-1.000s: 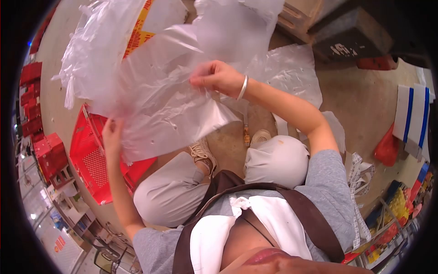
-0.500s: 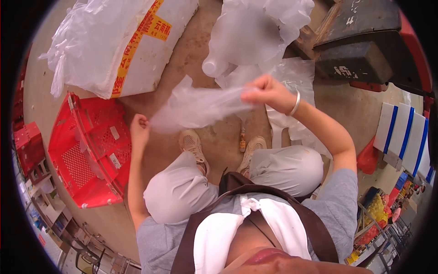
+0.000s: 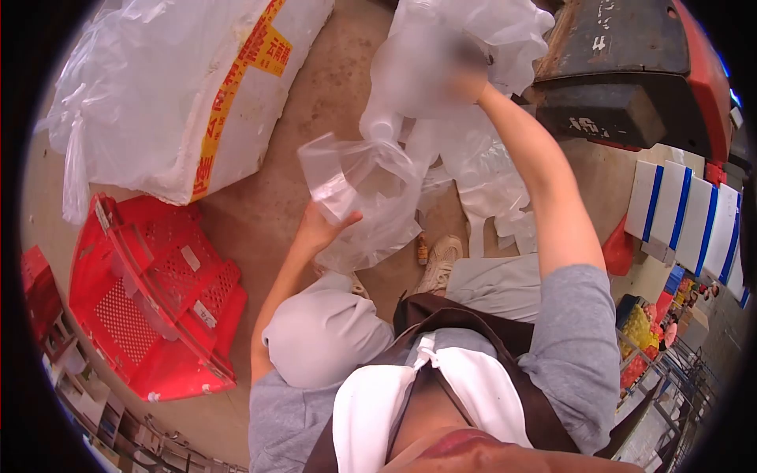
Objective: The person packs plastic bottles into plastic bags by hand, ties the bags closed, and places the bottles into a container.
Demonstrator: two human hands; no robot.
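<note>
My left hand (image 3: 325,227) grips a translucent plastic bag (image 3: 339,193), thumb along its folded, flattened part. The rest of the bag hangs loosely, spreading to the right above my shoes. My right hand (image 3: 471,79) reaches forward onto a heap of clear plastic bags (image 3: 505,31). Blur covers that hand's fingers, so what they touch or hold cannot be made out. More flat plastic bags (image 3: 493,193) lie on the floor below that heap, near my right knee.
To the left are a red plastic crate (image 3: 130,315), tipped on its side, and a large white box (image 3: 268,102) with printed yellow tape, partly wrapped in plastic. A black and red machine (image 3: 607,79) stands at the upper right. White-and-blue panels (image 3: 678,205) are farther right. A small bottle-like item (image 3: 422,251) lies between my feet.
My right hand has let go of the bag and moved forward to the plastic heap. My left hand has moved right and forward with the bag, which now hangs looser.
</note>
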